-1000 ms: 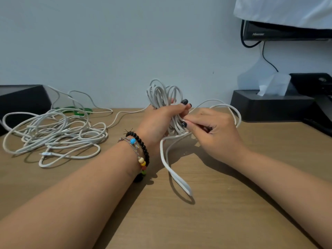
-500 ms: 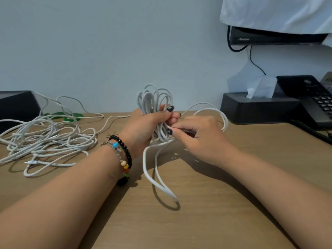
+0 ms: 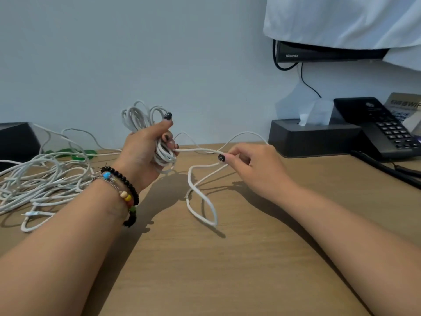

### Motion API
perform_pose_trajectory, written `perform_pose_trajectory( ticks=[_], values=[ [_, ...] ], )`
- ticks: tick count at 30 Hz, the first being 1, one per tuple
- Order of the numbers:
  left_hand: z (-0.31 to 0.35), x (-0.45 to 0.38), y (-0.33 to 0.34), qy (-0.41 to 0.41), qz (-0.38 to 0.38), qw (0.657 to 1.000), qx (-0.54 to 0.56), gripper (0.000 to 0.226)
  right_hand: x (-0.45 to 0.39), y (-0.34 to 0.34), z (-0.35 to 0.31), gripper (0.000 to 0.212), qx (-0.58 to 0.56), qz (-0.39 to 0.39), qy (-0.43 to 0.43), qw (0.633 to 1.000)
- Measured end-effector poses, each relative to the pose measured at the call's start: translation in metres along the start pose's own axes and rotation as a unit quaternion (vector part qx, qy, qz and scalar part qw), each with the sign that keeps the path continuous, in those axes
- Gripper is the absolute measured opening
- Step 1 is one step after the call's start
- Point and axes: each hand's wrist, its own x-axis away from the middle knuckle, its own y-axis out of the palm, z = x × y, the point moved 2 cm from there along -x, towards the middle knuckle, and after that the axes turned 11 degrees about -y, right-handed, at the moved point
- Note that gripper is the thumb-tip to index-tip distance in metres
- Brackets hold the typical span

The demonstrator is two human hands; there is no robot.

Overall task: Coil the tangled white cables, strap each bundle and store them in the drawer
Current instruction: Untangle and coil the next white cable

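Coil [image 3: 145, 119] of white cable sits above the desk [image 3: 227, 258] in your left hand [image 3: 145, 151], fingers curled round it. Your right hand [image 3: 252, 165] pinches its loose tail [image 3: 200, 201], which loops onto the desk. More tangled cable [image 3: 41, 179] lies left.

on the desk [image 3: 227, 270], a tangled cable pile [image 3: 43, 183] lies far left, before a box [image 3: 16, 142] at the wall. the left hand [image 3: 145, 151] holds a coil [image 3: 145, 119] above centre; the right hand [image 3: 255, 165] lies right of it, pinching a strand [image 3: 198, 150] between them. a tissue box [image 3: 312, 140] and a telephone [image 3: 382, 131] stand behind, far right.
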Motion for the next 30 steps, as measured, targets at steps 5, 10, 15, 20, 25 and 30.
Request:
perform_pose_trajectory(
  ticks=[5,10,15,20,25,30],
  values=[
    [0.000,0.002,0.002,-0.002,-0.045,0.999,0.002,0.017,0.000,-0.005,-0.001,0.026,0.078,0.009,0.018,0.997],
    [-0.001,0.004,0.000,0.019,-0.057,0.995,-0.074,0.022,0.004,-0.004,-0.012,0.031,0.195,-0.177,-0.031,0.964],
    [0.004,0.008,0.004,0.131,-0.007,0.959,-0.252,0.058,0.009,0.000,-0.015,0.023,0.116,-0.231,-0.092,0.962],
    [0.010,0.021,0.019,0.171,-0.040,0.926,-0.335,0.070,0.012,-0.003,-0.020,0.025,-0.207,-0.239,-0.021,0.948],
    [-0.002,0.027,0.027,0.120,-0.122,0.879,-0.445,0.060,0.010,-0.007,-0.013,0.024,-0.421,-0.190,0.057,0.885],
    [-0.012,0.032,0.036,0.048,-0.127,0.836,-0.532,0.058,0.009,-0.002,-0.012,0.024,-0.429,-0.179,0.097,0.880]
  ],
)
